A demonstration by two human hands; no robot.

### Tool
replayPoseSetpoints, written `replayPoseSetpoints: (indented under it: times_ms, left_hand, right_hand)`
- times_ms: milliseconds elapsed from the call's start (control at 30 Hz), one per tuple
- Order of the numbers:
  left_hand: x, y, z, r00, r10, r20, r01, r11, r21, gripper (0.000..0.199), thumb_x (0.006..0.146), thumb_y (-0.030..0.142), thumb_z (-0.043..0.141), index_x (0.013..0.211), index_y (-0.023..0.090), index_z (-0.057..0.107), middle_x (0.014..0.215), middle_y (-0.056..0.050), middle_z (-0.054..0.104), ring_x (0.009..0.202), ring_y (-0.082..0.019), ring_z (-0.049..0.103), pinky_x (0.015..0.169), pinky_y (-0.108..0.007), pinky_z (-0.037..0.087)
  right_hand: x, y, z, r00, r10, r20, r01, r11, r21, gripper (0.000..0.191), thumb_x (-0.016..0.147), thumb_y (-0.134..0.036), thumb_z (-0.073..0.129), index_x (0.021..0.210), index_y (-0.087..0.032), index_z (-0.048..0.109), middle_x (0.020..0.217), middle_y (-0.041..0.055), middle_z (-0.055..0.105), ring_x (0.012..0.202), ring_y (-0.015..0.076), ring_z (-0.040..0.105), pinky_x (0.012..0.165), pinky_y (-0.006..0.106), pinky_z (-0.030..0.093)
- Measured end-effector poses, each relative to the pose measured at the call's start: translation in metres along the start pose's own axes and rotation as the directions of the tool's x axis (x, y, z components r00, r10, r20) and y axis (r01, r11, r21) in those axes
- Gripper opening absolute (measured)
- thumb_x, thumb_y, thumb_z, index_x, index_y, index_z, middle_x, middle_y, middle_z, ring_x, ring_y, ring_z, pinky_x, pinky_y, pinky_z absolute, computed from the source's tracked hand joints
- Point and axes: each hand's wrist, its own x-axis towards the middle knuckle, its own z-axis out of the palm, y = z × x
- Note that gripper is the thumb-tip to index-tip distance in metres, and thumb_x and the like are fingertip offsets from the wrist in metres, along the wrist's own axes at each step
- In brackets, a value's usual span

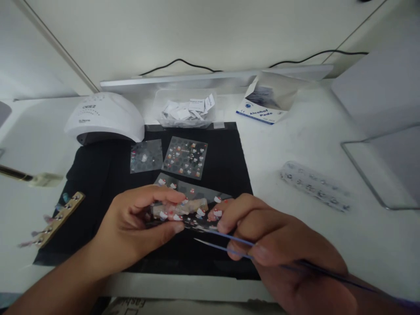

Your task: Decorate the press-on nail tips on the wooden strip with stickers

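My left hand [131,218] pinches the left end of a clear sticker sheet [203,192] printed with small white-and-red cat figures. The sheet is bent, and through it shows something pale that I cannot make out. My right hand [275,236] is closed round blue-purple tweezers [238,239], their two tips apart and pointing left, just below the sheet. Its fingers also touch the sheet's right end. Behind the hands, another cat sticker sheet [185,157] and a sparser clear sheet [146,156] lie flat on the black cloth [223,148].
A white nail lamp [105,114] stands at back left, beside a clear tub [187,124] of small packets. At back right is an open alcohol pads box [262,114]. A strip holding several nail tips [61,216] lies left; a clear case [315,186] lies right.
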Motion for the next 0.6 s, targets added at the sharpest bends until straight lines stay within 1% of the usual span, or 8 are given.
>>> replayPoseSetpoints:
  times_ms: [33, 100, 267, 367, 433, 500, 567, 600]
  left_hand:
    - [0.0, 0.0, -0.001, 1.0, 0.005, -0.007, -0.005, 1.0, 0.01, 0.041, 0.068, 0.005, 0.084, 0.099, 0.031, 0.081, 0.08, 0.003, 0.078, 0.07, -0.008, 0.07, 0.067, -0.008, 0.055]
    - [0.001, 0.001, -0.001, 1.0, 0.012, -0.017, -0.012, 1.0, 0.017, 0.039, 0.069, 0.006, 0.084, 0.099, 0.031, 0.081, 0.081, 0.003, 0.078, 0.07, -0.008, 0.07, 0.067, -0.009, 0.055]
    - [0.001, 0.002, 0.001, 1.0, 0.011, -0.024, -0.012, 1.0, -0.013, 0.039, 0.068, 0.005, 0.084, 0.098, 0.03, 0.081, 0.081, 0.004, 0.077, 0.07, -0.007, 0.07, 0.066, -0.008, 0.055]
    - [-0.001, 0.001, 0.003, 1.0, 0.007, -0.008, -0.007, 1.0, -0.027, 0.042, 0.069, 0.007, 0.084, 0.102, 0.032, 0.079, 0.086, 0.005, 0.076, 0.071, -0.007, 0.069, 0.065, -0.007, 0.055]
    - [-0.003, -0.001, 0.002, 1.0, 0.003, 0.022, -0.003, 1.0, -0.017, 0.044, 0.073, 0.009, 0.083, 0.107, 0.035, 0.076, 0.09, 0.006, 0.073, 0.073, -0.006, 0.067, 0.066, -0.009, 0.056]
    - [-0.004, -0.003, -0.001, 0.997, 0.029, 0.065, -0.031, 0.999, 0.037, 0.044, 0.077, 0.011, 0.081, 0.112, 0.036, 0.072, 0.097, 0.005, 0.069, 0.081, -0.008, 0.066, 0.071, -0.012, 0.056]
    - [-0.003, -0.005, -0.005, 0.99, 0.086, 0.111, -0.098, 0.989, 0.111, 0.046, 0.079, 0.013, 0.079, 0.119, 0.034, 0.068, 0.111, 0.001, 0.064, 0.103, -0.013, 0.063, 0.088, -0.018, 0.054]
    - [-0.002, -0.006, -0.006, 0.985, 0.114, 0.131, -0.133, 0.981, 0.145, 0.048, 0.08, 0.015, 0.079, 0.123, 0.033, 0.065, 0.12, -0.001, 0.06, 0.116, -0.016, 0.058, 0.098, -0.023, 0.051]
  right_hand:
    - [-0.001, 0.001, -0.002, 0.998, -0.026, 0.056, 0.028, 0.999, -0.023, 0.04, 0.103, -0.046, 0.041, 0.108, -0.022, 0.072, 0.072, 0.0037, 0.072, 0.07, 0.0207, 0.069, 0.072, 0.041, 0.06]
    - [-0.005, 0.003, -0.004, 0.993, -0.048, 0.109, 0.055, 0.997, -0.061, 0.043, 0.103, -0.047, 0.037, 0.113, -0.023, 0.071, 0.074, 0.0038, 0.072, 0.07, 0.0213, 0.07, 0.075, 0.044, 0.061]
    - [-0.01, 0.008, -0.008, 0.991, -0.059, 0.124, 0.071, 0.993, -0.099, 0.045, 0.104, -0.047, 0.034, 0.117, -0.022, 0.069, 0.076, 0.003, 0.071, 0.064, 0.0179, 0.068, 0.078, 0.044, 0.06]
    - [-0.007, 0.011, -0.011, 0.979, -0.077, 0.187, 0.097, 0.99, -0.1, 0.045, 0.104, -0.047, 0.033, 0.118, -0.021, 0.068, 0.078, 0.0047, 0.072, 0.067, 0.0194, 0.069, 0.079, 0.045, 0.06]
    - [-0.005, 0.013, -0.012, 0.978, -0.087, 0.188, 0.103, 0.991, -0.08, 0.045, 0.103, -0.049, 0.035, 0.116, -0.021, 0.069, 0.076, 0.0052, 0.071, 0.07, 0.0212, 0.069, 0.079, 0.047, 0.06]
    - [-0.004, 0.013, -0.009, 0.986, -0.086, 0.144, 0.094, 0.994, -0.052, 0.045, 0.102, -0.051, 0.04, 0.111, -0.02, 0.07, 0.074, 0.0055, 0.07, 0.073, 0.0225, 0.069, 0.078, 0.046, 0.06]
    - [-0.004, 0.011, -0.005, 0.995, -0.054, 0.079, 0.058, 0.997, -0.049, 0.043, 0.101, -0.05, 0.042, 0.106, -0.02, 0.071, 0.073, 0.0055, 0.069, 0.077, 0.0228, 0.069, 0.077, 0.045, 0.06]
    - [-0.004, 0.01, -0.003, 0.998, -0.037, 0.051, 0.04, 0.998, -0.056, 0.041, 0.101, -0.049, 0.043, 0.104, -0.02, 0.072, 0.073, 0.0054, 0.069, 0.078, 0.0226, 0.069, 0.077, 0.044, 0.06]
